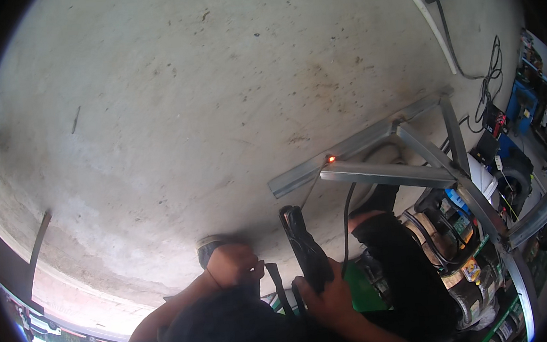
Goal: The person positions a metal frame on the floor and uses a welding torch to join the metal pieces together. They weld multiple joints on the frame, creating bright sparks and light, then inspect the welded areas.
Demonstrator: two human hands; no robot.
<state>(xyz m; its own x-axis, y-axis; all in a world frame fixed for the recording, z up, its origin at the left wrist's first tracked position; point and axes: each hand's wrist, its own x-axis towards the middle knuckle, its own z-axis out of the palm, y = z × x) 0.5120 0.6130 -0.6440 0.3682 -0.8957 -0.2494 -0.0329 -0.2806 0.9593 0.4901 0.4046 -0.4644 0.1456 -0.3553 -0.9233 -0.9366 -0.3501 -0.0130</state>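
Right hand (327,298) was closed around the black welding holder (308,248); its thin rod (311,191) pointed up at an orange glowing spot (331,158) on the metal frame (383,174). Frame sat ahead and to the right, over the concrete floor (153,116). Left hand (229,264) was curled near a shoe (207,248); couldn't tell if it gripped anything. White tube (430,27) lay beyond the frame.

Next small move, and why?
Probably ease the rod back slightly so the glowing spot can cool: the right hand holds a black holder that points the rod toward it, by the end of the short bar, near the long bar; no bright arc shows.
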